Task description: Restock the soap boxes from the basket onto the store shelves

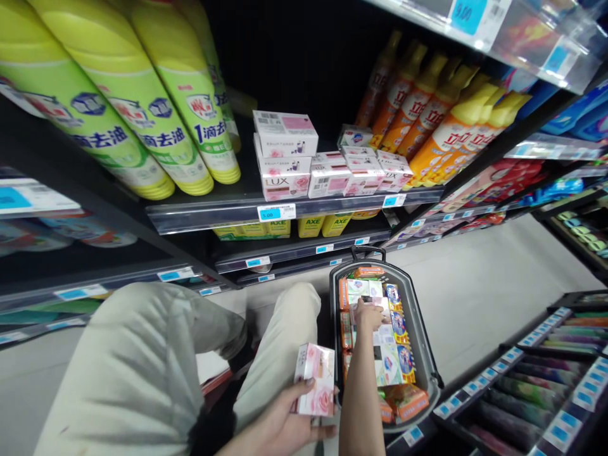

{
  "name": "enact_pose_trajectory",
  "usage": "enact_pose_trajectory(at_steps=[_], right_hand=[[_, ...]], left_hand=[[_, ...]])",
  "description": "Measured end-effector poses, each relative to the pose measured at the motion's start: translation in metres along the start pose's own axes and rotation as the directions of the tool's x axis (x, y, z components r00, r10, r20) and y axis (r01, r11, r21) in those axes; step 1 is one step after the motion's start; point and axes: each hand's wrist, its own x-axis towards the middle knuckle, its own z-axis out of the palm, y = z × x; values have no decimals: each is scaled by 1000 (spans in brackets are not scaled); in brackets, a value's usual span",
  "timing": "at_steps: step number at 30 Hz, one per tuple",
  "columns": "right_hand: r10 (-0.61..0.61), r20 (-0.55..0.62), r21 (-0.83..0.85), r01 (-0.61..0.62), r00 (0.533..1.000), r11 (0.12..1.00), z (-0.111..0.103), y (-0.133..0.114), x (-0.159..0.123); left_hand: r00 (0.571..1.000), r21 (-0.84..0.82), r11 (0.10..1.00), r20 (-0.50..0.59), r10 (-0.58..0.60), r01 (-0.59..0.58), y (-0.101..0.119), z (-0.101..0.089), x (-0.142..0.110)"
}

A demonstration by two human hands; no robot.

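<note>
At six o'clock, the left hand (287, 411) pinches one rose-printed, pink-and-white box (318, 375); at four, the right hand (369, 316), grip unclear, is inside one basket (418, 332) beside three blue packs (399, 326).

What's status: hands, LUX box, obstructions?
Left hand holding LUX box. Right hand at boxes in basket; grip unclear. Right forearm hides some boxes.

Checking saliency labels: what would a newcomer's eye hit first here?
The large yellow-green bottles at upper left. Then the basket right of the knees, full of colourful packages, the right hand inside it. Just left, the left hand holds a pink-and-white box.
</note>
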Motion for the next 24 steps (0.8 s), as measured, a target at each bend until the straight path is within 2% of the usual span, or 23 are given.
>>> enact_pose_trajectory(at_steps=[4, 8, 12, 17, 21, 24], right_hand=[[84, 54, -3, -84, 995, 996, 2, -2, -1], [75, 93, -21, -74, 993, 997, 8, 1, 0], [-19, 48, -38, 20, 999, 999, 5, 13, 11], [-134, -59, -15, 134, 989, 991, -29, 40, 47], [-315, -43, -50, 313, 948, 948, -52, 53, 73], [-420, -98, 32, 424, 902, 905, -64, 51, 64]], left_hand=[[1000, 15, 1000, -2, 0, 0, 0, 0, -1], [1000, 12, 1000, 9, 5, -5, 1, -3, 0], [1000, 7, 1000, -17, 17, -16, 0, -2, -1], [997, 2, 1000, -78, 29, -29, 0, 1, -3], [997, -4, 1000, -79, 24, -24, 0, 1, -1], [998, -9, 1000, -59, 16, -16, 1, 1, 1]])
